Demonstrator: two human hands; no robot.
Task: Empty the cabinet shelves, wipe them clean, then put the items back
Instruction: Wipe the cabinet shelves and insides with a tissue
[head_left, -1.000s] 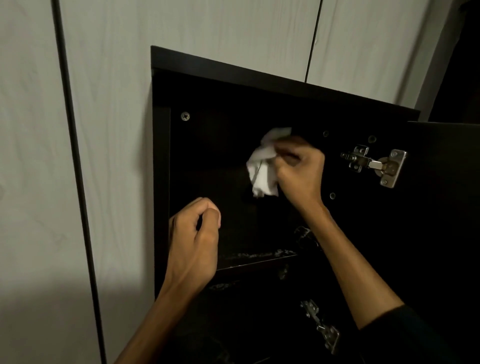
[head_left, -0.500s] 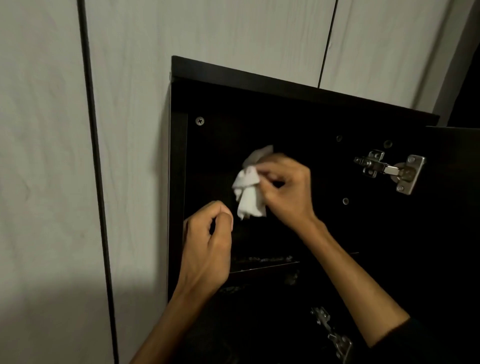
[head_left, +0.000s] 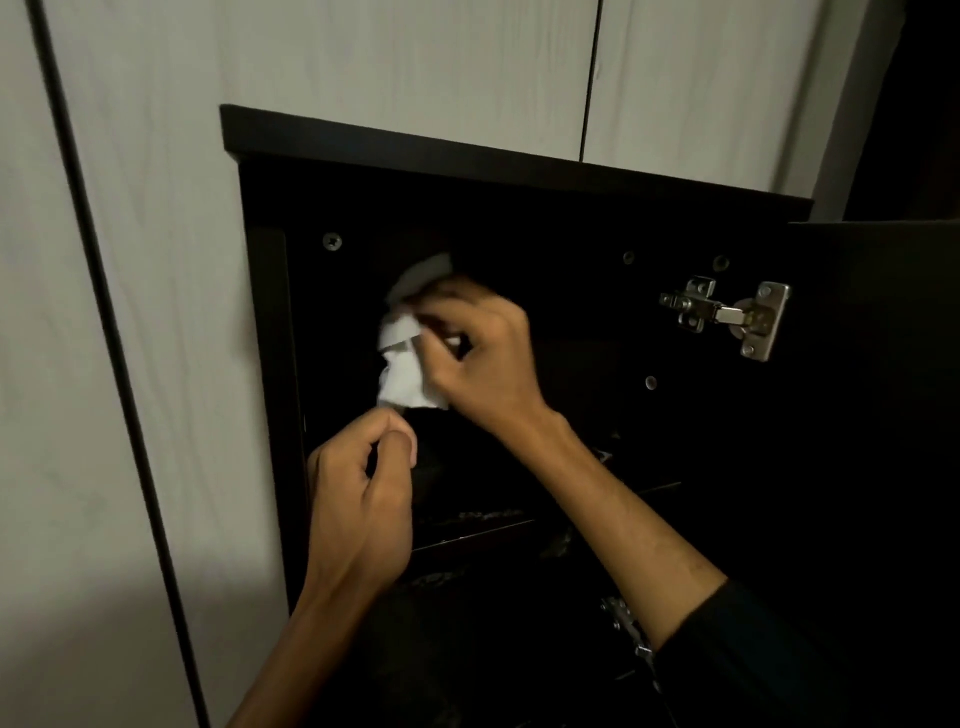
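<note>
Currently, a crumpled white cloth (head_left: 402, 364) is gripped in the right hand (head_left: 478, 358) at frame centre inside the dark cabinet (head_left: 519, 171), the left hand (head_left: 363, 499) is curled on nothing below, and even overlapping strokes into corners are advised.

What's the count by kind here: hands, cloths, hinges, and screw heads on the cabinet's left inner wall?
Hands: 2, left hand and right hand
White cloths: 1, cloth gripped by the right hand
Metal hinges: 2, upper hinge and lower hinge, partly hidden
Screw heads, left wall: 1, screw
Total: 6
</note>
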